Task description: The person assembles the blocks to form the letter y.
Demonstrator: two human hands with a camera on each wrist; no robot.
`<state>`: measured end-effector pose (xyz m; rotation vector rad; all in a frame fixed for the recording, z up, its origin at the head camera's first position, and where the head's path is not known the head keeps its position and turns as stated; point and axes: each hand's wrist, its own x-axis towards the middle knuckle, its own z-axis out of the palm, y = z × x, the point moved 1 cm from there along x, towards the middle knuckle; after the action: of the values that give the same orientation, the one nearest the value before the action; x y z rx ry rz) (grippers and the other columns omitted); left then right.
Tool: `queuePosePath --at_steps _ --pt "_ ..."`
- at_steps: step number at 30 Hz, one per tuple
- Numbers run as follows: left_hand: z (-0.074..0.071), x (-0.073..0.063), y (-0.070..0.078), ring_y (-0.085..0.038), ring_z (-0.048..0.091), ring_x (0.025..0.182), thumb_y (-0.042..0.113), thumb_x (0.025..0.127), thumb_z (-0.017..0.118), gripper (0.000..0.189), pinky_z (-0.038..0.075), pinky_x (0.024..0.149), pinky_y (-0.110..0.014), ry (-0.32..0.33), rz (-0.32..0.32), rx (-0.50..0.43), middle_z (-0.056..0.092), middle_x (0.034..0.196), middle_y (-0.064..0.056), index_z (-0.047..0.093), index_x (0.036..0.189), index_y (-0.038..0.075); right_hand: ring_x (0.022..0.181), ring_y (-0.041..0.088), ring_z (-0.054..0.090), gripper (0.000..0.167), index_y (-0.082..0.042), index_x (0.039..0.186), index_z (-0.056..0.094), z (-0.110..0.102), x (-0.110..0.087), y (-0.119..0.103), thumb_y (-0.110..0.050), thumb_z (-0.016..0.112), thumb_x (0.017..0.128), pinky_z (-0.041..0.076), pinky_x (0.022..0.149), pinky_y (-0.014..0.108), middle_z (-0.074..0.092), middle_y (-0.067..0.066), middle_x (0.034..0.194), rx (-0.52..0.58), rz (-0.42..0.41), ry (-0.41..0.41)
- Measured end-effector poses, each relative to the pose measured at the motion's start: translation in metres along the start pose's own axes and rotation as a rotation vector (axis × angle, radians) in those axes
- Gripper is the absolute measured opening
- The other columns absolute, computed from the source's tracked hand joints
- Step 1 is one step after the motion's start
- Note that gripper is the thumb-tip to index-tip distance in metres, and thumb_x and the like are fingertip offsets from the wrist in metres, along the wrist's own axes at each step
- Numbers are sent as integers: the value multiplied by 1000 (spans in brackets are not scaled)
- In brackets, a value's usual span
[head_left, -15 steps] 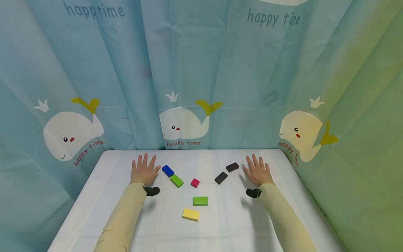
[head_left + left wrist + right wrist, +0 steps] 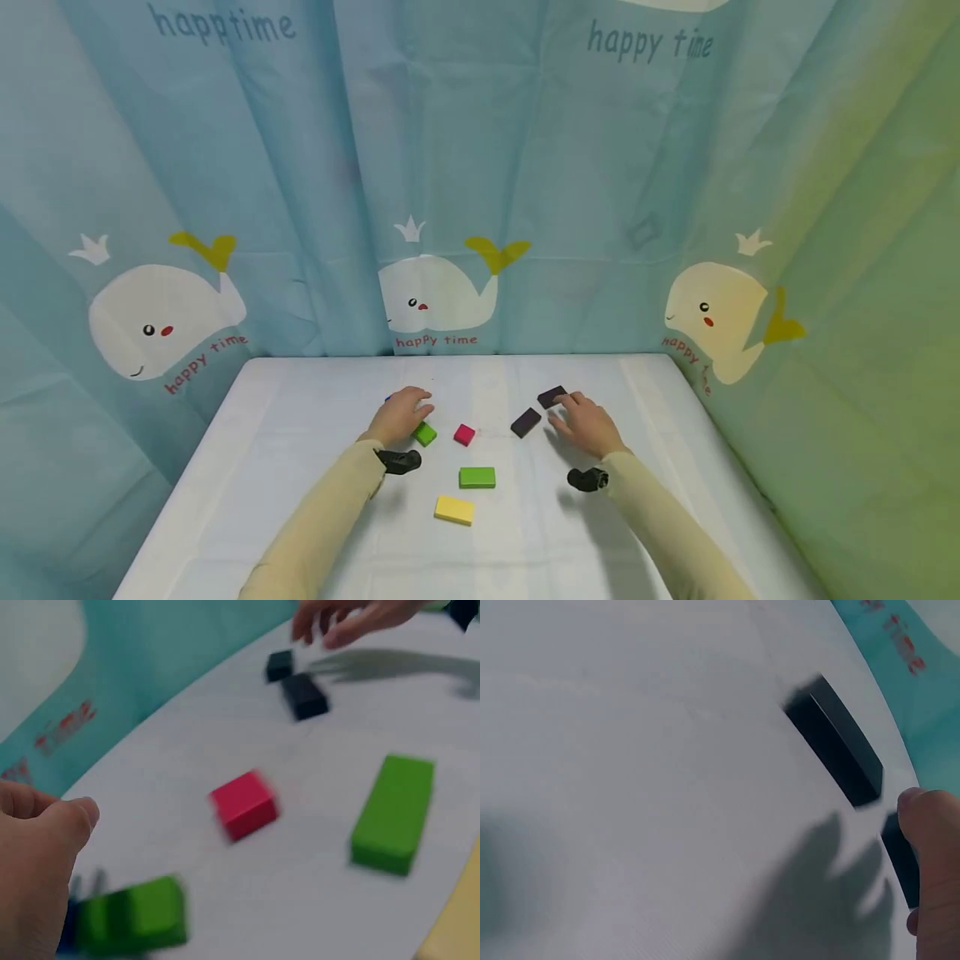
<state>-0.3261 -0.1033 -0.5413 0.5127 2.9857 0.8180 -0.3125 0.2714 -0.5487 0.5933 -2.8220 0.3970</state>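
- We locate the blue block and the left green block on the table, partly hidden by the left hand.
- We observe that hand above them, fingers loosely bent, gripping nothing.
- We find the far dark block at the right hand, its fingers relaxed and holding nothing; contact we cannot confirm.
- We note the near dark block just beside.
- Between the hands, we see the red block.
- Nearer us: the central green block, then the yellow block.
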Motion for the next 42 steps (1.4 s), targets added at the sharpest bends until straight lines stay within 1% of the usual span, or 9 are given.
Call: queuePosePath --at_steps 5,10,16,22,27,32,35,38,42 --pt "14 3 28 -27 56 119 21 97 62 33 43 102 -43 -42 88 -47 62 124 -11 64 125 4 98 33 61 42 -3 120 63 9 -2 -17 -33 69 91 50 82 51 59 16 115 87 23 -40" --pt "27 2 47 -26 57 112 21 94 67 32 45 99 -41 -85 90 -16 61 119 -11 66 122 5 108 36 58 52 -3 128 58 17 -5 -33 -36 70 89 48 89 52 56 18 123 108 73 -71" --pt "41 -4 53 -23 58 95 24 89 74 29 49 88 -38 -48 71 31 59 105 -9 70 109 3 113 39 54 64 -2 133 55 30 -4 -49 -39 75 85 45 93 53 53 21 126 143 133 -34" --pt "52 -4 58 -18 56 84 16 87 75 26 51 81 -34 4 40 -18 56 97 -8 68 105 0 109 39 55 65 -2 131 57 41 3 -56 -41 77 83 45 93 52 56 22 122 118 124 12" --pt "57 1 68 -17 56 82 15 86 75 23 51 78 -32 46 28 -2 56 94 -7 69 102 0 110 40 54 58 -2 130 59 40 11 -46 -36 75 86 44 93 53 56 22 122 111 158 31" --pt "60 3 80 -16 53 74 16 84 77 19 49 71 -32 79 -4 -15 54 86 -6 68 89 0 112 45 52 56 0 131 57 35 14 -24 -33 71 88 43 91 58 53 27 125 122 254 27" --pt "60 4 86 -15 49 69 17 84 77 20 46 66 -31 75 -19 -23 51 82 -5 66 82 1 112 47 51 57 1 131 56 32 14 -8 -34 70 89 43 89 61 52 31 125 132 307 33" --pt "60 6 90 -14 47 70 15 83 77 18 45 67 -29 41 14 -15 52 82 -5 67 81 0 112 50 49 58 3 131 55 30 13 5 -34 70 89 43 88 62 51 33 124 150 335 24" --pt "59 9 94 -16 52 78 6 83 74 12 47 73 -28 -10 87 13 59 88 -7 70 92 -1 113 50 49 58 5 132 54 26 10 8 -32 69 90 43 90 61 49 35 125 156 342 4"
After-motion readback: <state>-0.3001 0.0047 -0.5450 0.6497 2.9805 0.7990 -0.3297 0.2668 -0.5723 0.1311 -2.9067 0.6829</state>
